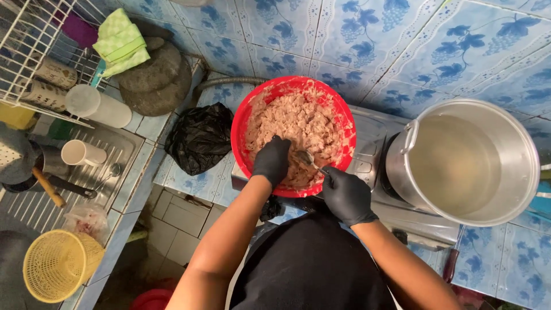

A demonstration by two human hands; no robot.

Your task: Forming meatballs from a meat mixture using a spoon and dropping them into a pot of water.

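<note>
Minced meat mixture, pale pink and coarse, fills a red plastic bowl that sits on the left part of a metal stove, straight in front of the person. Nearest the camera are a black apron and two bare forearms reaching forward. The right hand, in a black glove, grips the handle of a metal spoon just over the bowl's near rim; the spoon's bowl lies on the mixture. The left hand, also gloved in black, is pressed down into the mixture with its fingers curled in the meat, clutching a portion of it. The two hands are near each other, the spoon between them.

To the right, on the stove's other burner, stands a large metal pot holding clear liquid, just beside the red bowl. To the left of the bowl a crumpled black plastic bag lies on the tiled counter. Further left is a steel sink drainboard with a white cup lying on it, and a yellow mesh basket at its near end. Beyond, a stone mortar rests against the wall with a green checked cloth over it, next to a white wire rack. Blue grape-patterned tiles cover the wall behind.
</note>
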